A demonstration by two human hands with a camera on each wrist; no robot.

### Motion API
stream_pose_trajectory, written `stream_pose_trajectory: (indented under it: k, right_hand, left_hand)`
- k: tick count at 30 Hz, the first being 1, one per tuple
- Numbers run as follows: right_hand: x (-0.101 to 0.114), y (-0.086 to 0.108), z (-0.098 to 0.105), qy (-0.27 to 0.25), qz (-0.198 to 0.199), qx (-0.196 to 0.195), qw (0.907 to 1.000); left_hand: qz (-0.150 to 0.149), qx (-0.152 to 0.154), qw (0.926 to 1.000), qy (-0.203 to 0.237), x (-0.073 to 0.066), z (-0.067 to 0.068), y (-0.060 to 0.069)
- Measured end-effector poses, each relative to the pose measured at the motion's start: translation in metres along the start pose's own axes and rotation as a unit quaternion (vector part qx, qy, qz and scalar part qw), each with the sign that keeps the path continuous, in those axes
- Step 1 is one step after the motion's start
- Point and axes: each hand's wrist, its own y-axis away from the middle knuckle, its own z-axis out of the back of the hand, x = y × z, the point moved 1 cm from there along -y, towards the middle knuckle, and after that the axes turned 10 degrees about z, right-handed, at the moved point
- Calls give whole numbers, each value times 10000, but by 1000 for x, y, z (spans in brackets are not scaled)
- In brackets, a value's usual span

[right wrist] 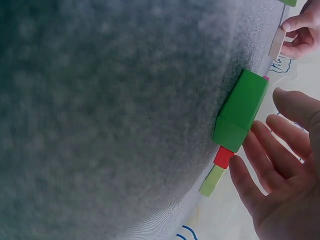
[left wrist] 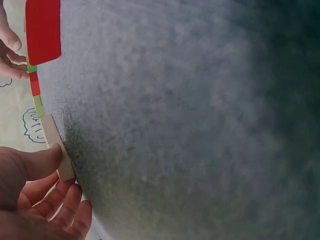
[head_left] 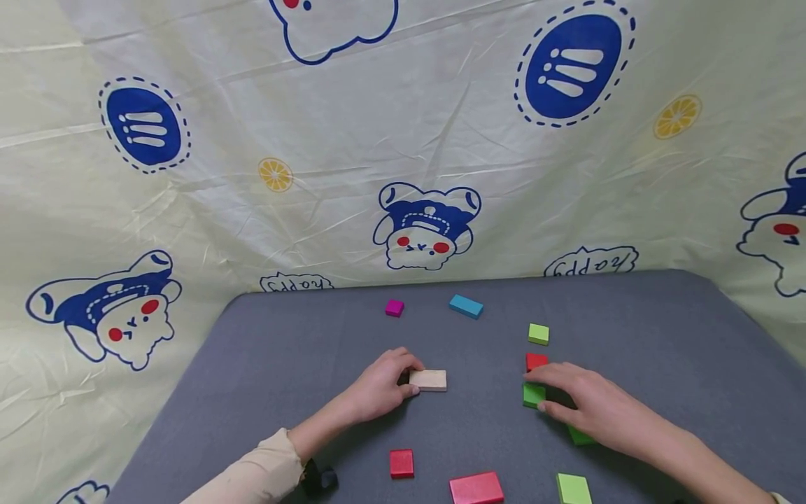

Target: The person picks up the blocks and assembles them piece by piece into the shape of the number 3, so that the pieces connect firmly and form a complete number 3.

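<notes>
Below the backdrop [head_left: 334, 133] lettered "happy" twice, your left hand [head_left: 382, 386] pinches the beige block [head_left: 431, 381] on the table [head_left: 271, 364], while your right hand [head_left: 592, 397], fingers wide, adjoins the green block [head_left: 533, 397] and red block [head_left: 536, 361].

A pale, creased fabric backdrop [head_left: 340, 126] fills the upper frame, printed with blue ovals [head_left: 143, 126], orange slices [head_left: 275, 174], cartoon animals [head_left: 429, 227] in caps and "happy" lettering [head_left: 592, 262]. Across the lower centre spreads a grey-blue desk [head_left: 283, 364] with rounded far corners.
</notes>
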Motion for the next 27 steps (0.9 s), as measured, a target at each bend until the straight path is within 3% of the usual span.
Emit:
stream_pose_trajectory:
  k: [12, 27]
  right_hand:
    - [-6, -3, -2, -113, 24, 345, 9993]
    - [2, -17, -5, -250, 135, 616, 9977]
  left_hand:
    - [195, 77, 9992, 345, 2, 2, -4]
    - [3, 229, 9992, 337, 5, 4, -11]
